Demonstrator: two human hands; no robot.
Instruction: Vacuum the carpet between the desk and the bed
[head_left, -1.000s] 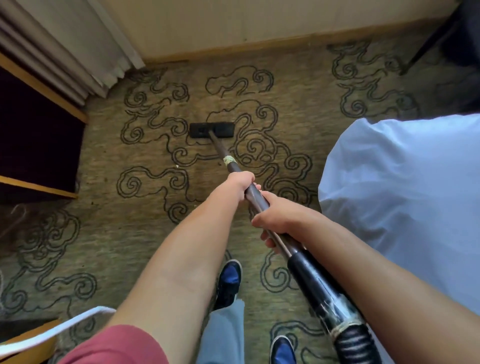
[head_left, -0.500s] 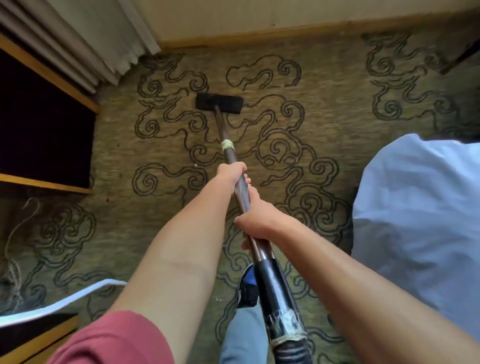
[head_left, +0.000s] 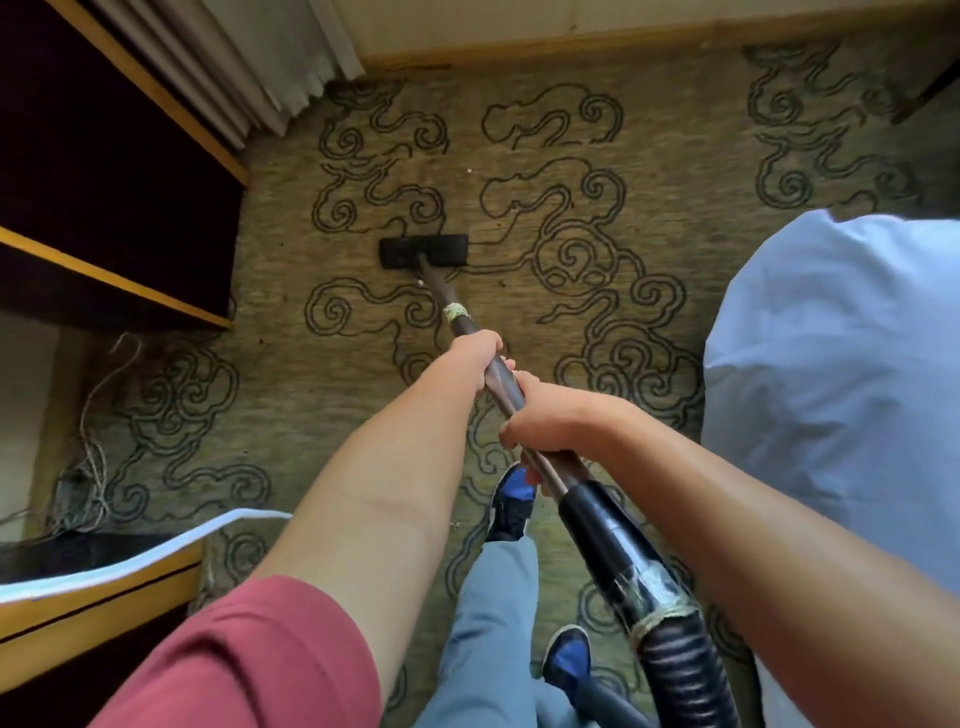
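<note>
Between desk (head_left: 119, 208) and bed (head_left: 841, 374), both hands' fingers (head_left: 511, 434) wrapping vacuum wand (head_left: 501, 376), curtain (head_left: 249, 62) ahead

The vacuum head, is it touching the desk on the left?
Apart. The head view shows the vacuum head flat on the carpet, with a plain strip of bare carpet between it and the dark desk.

The ribbed hose (head_left: 685, 675) and the bed (head_left: 841, 374) run off the frame's edge; hands hide part of the wand (head_left: 501, 379).
</note>
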